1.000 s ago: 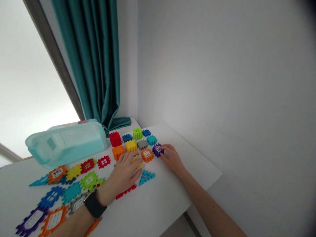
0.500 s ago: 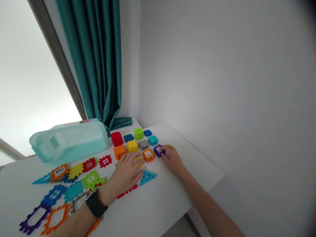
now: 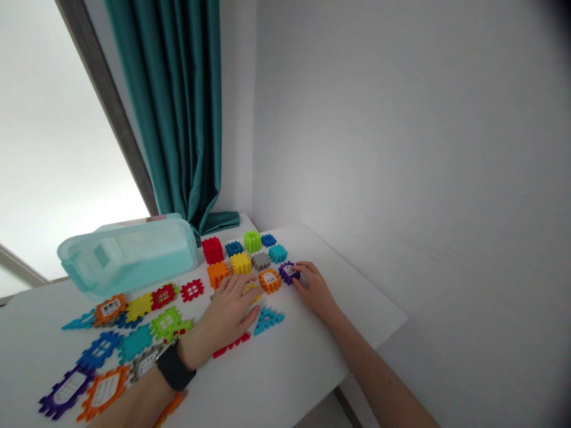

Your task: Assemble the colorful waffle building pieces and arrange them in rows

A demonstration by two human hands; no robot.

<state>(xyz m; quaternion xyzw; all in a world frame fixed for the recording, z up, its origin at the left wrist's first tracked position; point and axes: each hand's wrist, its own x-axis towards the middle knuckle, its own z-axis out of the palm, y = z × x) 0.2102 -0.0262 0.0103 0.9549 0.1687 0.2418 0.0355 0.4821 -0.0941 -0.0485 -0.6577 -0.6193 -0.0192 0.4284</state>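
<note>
My right hand [image 3: 316, 288] has its thumb and fingers around the edge of a stack of purple toothed building tiles [image 3: 289, 272], which sits on the table. Beside that stack is an orange toothed stack [image 3: 270, 280] with a white window piece on top. My left hand [image 3: 228, 310], a dark watch on its wrist, lies stretched out with fingers apart above a yellow piece [image 3: 252, 292] that it partly covers. A blue triangular tile [image 3: 269, 320] lies just right of the left thumb, and a red piece [image 3: 232, 345] shows below the palm.
Behind my hands stand red [image 3: 212, 250], orange [image 3: 218, 274], yellow [image 3: 241, 263] and lime green [image 3: 252, 241] stacks. Several loose tiles, among them a blue one [image 3: 99, 350], spread over the table's left side. A translucent turquoise bin [image 3: 129, 255] stands at the back left, near a green curtain [image 3: 187, 119].
The view has shifted very slightly, so everything sits a few pixels to the right. Neither hand has visibly moved against the tiles.
</note>
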